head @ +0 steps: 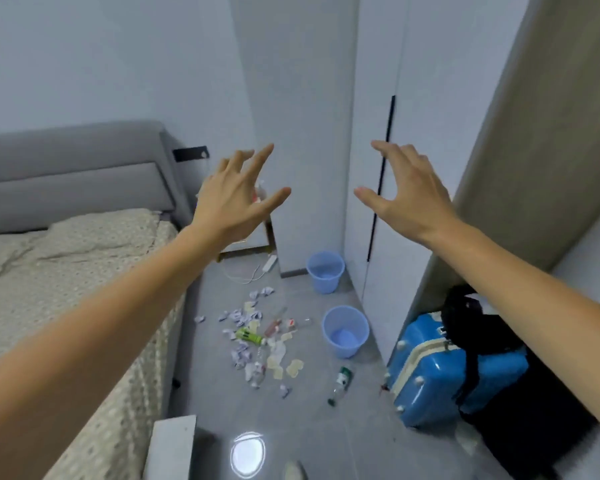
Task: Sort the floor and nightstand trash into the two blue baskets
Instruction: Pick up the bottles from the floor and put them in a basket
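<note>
The trash pile (257, 341) lies on the grey floor at 6 o'clock from the nightstand (246, 242), with the two blue baskets (345, 330) at its 3 o'clock. I judge it best to crouch first, then take the green bottle (248, 336) separately from the crumpled paper. Left hand (231, 199) and right hand (409, 199) are spread and hold nothing. The left hand covers most of the nightstand top.

trash (257, 336) left of baskets (345, 336)
</note>
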The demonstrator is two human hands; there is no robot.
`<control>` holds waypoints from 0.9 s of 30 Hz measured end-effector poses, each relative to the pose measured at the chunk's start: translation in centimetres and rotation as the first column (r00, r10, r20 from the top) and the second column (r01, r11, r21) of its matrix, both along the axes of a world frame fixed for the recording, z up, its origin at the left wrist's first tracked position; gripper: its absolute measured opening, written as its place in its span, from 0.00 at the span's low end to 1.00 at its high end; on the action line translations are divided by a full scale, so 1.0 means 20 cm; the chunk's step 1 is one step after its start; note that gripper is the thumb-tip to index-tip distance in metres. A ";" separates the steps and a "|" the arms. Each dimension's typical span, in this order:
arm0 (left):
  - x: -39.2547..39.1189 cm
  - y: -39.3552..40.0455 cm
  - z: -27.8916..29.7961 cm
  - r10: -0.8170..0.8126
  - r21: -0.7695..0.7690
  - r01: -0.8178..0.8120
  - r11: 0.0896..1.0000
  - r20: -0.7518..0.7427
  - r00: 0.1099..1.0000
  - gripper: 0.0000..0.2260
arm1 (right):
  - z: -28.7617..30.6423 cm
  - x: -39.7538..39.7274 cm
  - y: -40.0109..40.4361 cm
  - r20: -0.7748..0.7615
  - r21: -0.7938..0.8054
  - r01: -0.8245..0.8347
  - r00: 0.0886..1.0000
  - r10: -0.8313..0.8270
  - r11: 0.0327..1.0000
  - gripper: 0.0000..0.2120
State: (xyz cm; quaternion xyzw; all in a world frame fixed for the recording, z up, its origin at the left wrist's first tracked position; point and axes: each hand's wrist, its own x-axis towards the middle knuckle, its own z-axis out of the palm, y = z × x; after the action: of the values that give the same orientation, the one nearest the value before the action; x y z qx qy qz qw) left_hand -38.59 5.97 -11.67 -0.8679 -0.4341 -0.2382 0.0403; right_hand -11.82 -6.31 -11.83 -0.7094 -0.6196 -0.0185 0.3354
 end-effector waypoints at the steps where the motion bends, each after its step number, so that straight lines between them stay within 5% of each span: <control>1: -0.13 0.00 -0.03 0.039 -0.012 -0.039 0.999 0.004 0.999 0.35 | -0.03 -0.12 0.06 -0.006 -0.007 -0.043 0.999 0.043 0.999 0.35; 6: -0.71 0.03 -0.22 0.189 -0.061 -0.186 0.981 0.034 0.981 0.35 | -0.20 -0.68 0.33 -0.013 -0.080 -0.237 0.972 0.236 0.968 0.35; 15: -1.40 0.46 -0.42 0.308 -0.131 -0.304 0.944 0.012 0.951 0.33 | -0.44 -1.27 0.89 -0.047 -0.142 -0.282 0.960 0.278 0.949 0.33; 27: -1.44 1.22 -0.50 0.236 -0.248 -0.218 0.944 0.045 0.971 0.34 | -0.59 -1.35 1.51 -0.042 -0.216 -0.207 0.978 0.203 0.954 0.35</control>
State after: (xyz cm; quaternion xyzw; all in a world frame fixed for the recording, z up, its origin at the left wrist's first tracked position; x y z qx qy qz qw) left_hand -67.38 30.43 -21.76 -0.8011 -0.5581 -0.2092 -0.0544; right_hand -38.80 23.97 -23.65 -0.6740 -0.6849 0.0917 0.2612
